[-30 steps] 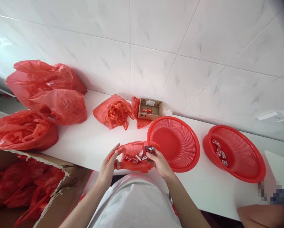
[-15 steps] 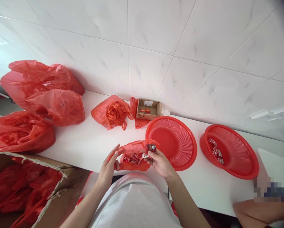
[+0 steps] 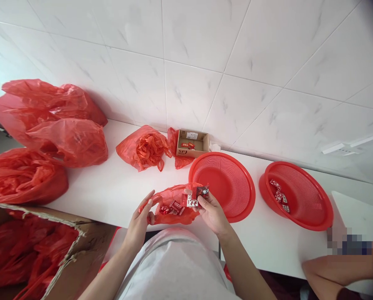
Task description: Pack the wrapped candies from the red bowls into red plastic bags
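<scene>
My left hand (image 3: pixel 139 223) is closed on the left edge of a thin red plastic bag (image 3: pixel 170 196), keeping its mouth spread. Several small red-and-white packets (image 3: pixel 176 206) lie inside the bag. Over the bag's right side, my right hand (image 3: pixel 213 214) pinches a couple of small packets, a white-patterned one (image 3: pixel 192 201) and a dark red one (image 3: pixel 201 191). Printing on them is too small to read. Just right of that hand stands a red mesh basket (image 3: pixel 252 200) with nothing visible in it.
A second red basket (image 3: pixel 326 216) holds a few packets. Behind are a small cardboard box (image 3: pixel 202 146) and a stuffed red bag (image 3: pixel 127 148). Larger red bags (image 3: pixel 80 141) fill the left. A big carton (image 3: pixel 93 237) of red bags stands front left. Another person's arm (image 3: pixel 330 266) is at right.
My right hand has lifted the packets slightly, so more of the white-patterned one shows. My left hand keeps its hold on the bag. The whole view has shifted a little.
</scene>
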The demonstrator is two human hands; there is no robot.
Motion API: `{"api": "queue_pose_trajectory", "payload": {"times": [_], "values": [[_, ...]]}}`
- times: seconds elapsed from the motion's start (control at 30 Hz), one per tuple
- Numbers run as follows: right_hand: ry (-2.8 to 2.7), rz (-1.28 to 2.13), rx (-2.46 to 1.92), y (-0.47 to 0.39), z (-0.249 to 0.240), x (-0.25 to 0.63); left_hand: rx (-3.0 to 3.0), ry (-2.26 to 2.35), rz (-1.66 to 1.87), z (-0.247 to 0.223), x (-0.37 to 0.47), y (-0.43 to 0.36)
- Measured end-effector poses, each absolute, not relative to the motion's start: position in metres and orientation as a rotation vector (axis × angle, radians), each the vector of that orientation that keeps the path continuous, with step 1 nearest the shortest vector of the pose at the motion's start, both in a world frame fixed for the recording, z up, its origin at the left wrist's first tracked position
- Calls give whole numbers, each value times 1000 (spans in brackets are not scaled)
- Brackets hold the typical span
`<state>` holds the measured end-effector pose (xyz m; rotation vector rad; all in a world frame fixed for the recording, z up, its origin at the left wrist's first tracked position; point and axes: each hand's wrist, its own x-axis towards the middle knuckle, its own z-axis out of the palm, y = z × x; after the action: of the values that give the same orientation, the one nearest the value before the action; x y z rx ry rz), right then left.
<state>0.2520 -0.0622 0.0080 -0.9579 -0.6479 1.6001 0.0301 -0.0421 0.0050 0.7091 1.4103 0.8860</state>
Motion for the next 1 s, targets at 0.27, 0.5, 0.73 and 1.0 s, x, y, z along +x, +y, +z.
{"api": "queue_pose_trajectory", "payload": {"times": [0.27, 0.5, 0.73, 1.0], "values": [[-1056, 1361, -1330, -58, -2, 249, 721, 1431, 904, 5, 28, -43], [-1031, 1445, -1442, -60, -34, 250, 743, 1451, 904, 4, 27, -46], [-870, 1467, -1360, -64, -19, 261, 751, 1451, 882, 1, 23, -44], [-911, 1502, -1307, -64, -4, 257, 739, 1441, 884, 3, 25, -44]]}}
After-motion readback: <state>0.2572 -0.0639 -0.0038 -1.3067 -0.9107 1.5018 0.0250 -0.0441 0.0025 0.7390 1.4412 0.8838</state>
